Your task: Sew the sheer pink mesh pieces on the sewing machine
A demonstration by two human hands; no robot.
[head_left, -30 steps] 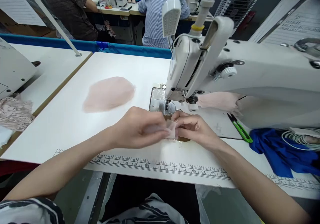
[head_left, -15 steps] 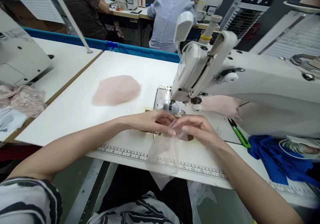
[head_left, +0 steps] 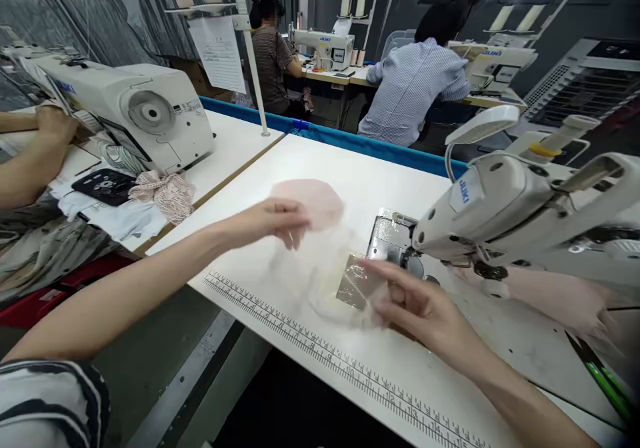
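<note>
A sheer, whitish piece of fabric (head_left: 313, 278), blurred by motion, stretches between my two hands over the white table. My left hand (head_left: 286, 220) pinches its upper left part with thumb and fingers, close to the left edge of the pale pink fabric piece (head_left: 320, 203) lying flat. My right hand (head_left: 415, 305) pinches the right end of the sheer fabric, thumb against fingertips. Just beyond my right fingertips is the shiny metal plate (head_left: 353, 281), in front of the needle area of the sewing machine (head_left: 470, 195).
A printed ruler (head_left: 320, 348) runs along the table's front edge. Green-handled snips (head_left: 607, 385) and more pink fabric (head_left: 545, 298) are at right. Another sewing machine (head_left: 145, 111), a black phone (head_left: 104, 187) and lace (head_left: 167, 195) stand left, beside a co-worker's arms (head_left: 37, 151).
My hands were together at the needle area; now they are wide apart, the left one further left, with the sheer fabric spread between them. The view has swung left.
</note>
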